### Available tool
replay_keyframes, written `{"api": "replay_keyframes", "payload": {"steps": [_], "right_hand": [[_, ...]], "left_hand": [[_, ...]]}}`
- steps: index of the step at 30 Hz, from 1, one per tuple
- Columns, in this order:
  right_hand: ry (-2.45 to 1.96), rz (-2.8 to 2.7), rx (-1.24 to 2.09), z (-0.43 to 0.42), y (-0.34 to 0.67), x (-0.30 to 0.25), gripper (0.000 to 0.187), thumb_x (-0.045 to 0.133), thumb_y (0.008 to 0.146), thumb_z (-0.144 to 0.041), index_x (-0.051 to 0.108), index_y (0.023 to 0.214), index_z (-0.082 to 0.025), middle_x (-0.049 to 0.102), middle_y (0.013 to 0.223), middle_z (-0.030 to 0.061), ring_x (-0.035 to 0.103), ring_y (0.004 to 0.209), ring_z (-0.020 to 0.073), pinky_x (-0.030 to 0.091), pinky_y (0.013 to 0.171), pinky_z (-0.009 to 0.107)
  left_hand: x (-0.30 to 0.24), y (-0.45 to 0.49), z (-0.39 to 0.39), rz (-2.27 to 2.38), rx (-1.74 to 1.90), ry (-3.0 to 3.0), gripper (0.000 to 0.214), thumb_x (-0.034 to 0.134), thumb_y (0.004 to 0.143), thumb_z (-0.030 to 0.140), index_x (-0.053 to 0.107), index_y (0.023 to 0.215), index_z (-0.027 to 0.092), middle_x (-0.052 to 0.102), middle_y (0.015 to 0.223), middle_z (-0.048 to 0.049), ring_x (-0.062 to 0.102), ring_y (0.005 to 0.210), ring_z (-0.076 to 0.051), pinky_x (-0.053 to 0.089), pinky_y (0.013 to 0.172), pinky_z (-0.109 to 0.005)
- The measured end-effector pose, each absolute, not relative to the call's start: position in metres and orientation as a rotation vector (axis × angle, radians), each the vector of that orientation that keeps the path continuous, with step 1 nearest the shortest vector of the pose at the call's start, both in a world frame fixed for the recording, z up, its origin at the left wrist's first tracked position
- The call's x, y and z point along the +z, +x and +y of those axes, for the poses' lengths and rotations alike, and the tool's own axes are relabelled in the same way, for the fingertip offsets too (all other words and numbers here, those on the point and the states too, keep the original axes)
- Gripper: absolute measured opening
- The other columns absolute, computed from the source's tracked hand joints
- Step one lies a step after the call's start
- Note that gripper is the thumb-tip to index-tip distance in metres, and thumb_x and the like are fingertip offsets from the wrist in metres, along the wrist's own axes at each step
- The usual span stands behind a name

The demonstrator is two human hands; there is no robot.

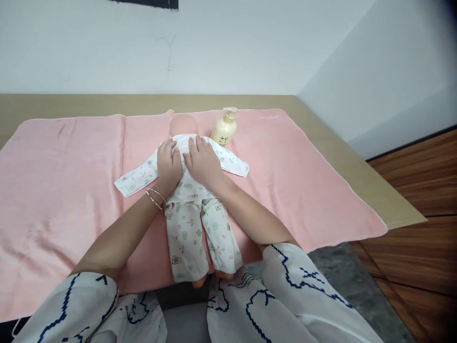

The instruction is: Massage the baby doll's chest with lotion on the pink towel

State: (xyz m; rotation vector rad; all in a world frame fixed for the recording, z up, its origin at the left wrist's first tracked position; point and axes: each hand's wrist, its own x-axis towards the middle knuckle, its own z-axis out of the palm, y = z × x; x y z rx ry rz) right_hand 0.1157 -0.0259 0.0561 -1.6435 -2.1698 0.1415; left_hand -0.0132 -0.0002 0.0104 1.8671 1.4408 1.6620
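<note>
From my distant post I see the clothed doll (191, 193) on the pink blanket (303, 190), its long axis pointing away from the person, directly beneath left hand (169, 163) and right hand (204, 164), equally near, both unclenched upon its upper torso.

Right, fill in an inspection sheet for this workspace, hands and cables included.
Surface: pale wood-coloured flat tabletop, largely under a pink cloth blanket, creased at the picture's left.
Things handled: doll in a white printed cloth top and matching trousers, lying with sleeves spread; face not visible.
Clutter: pale yellow rounded pump bottle, beside the doll's head.
Hands: bare left hand and bare right hand, both on the doll's upper torso.
Cables: thin white loop at lower left, perhaps a cord; cannot tell.
Surroundings: white wall, brown wood-grain panels, grey floor.
</note>
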Motion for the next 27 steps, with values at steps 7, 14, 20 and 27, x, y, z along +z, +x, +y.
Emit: {"api": "replay_keyframes", "payload": {"steps": [7, 14, 20, 27], "right_hand": [[-1.307, -2.468, 0.26, -0.017, 0.124, 0.064, 0.046, 0.039, 0.102, -0.031, 0.054, 0.146, -0.022, 0.039, 0.163, 0.0068, 0.029, 0.155, 0.0294, 0.02, 0.128, 0.056], [-1.719, -2.105, 0.064, -0.03, 0.111, 0.053, 0.057, 0.041, 0.102, -0.037, 0.042, 0.153, -0.011, 0.035, 0.163, 0.0195, 0.031, 0.152, 0.0385, 0.024, 0.124, 0.059], [-1.535, -2.25, -0.002, -0.055, 0.094, 0.053, 0.048, 0.035, 0.101, -0.021, 0.053, 0.144, -0.007, 0.047, 0.157, 0.0157, 0.034, 0.151, 0.036, 0.019, 0.127, 0.058], [-1.61, -2.163, 0.212, -0.01, 0.127, 0.053, 0.059, 0.043, 0.1, -0.041, 0.043, 0.152, -0.012, 0.035, 0.164, 0.0158, 0.029, 0.154, 0.0364, 0.026, 0.124, 0.06]], "left_hand": [[0.002, -0.021, 0.002, 1.486, 1.621, 1.957, 0.029, 0.039, 0.095, 0.024, 0.065, 0.107, 0.018, 0.071, 0.113, -0.0123, 0.063, 0.111, -0.024, 0.048, 0.104, -0.041], [0.002, -0.019, 0.004, 1.491, 1.617, 1.995, 0.025, 0.044, 0.089, 0.021, 0.065, 0.103, 0.018, 0.071, 0.112, -0.0109, 0.062, 0.111, -0.024, 0.047, 0.104, -0.04], [0.004, -0.021, 0.003, 1.491, 1.611, 1.957, 0.024, 0.044, 0.086, 0.02, 0.064, 0.098, 0.02, 0.071, 0.107, -0.0094, 0.063, 0.108, -0.023, 0.048, 0.102, -0.039], [0.0, -0.02, 0.006, 1.479, 1.599, 2.046, 0.032, 0.042, 0.08, 0.013, 0.064, 0.102, 0.019, 0.071, 0.111, -0.0096, 0.062, 0.112, -0.024, 0.048, 0.105, -0.041]]}}
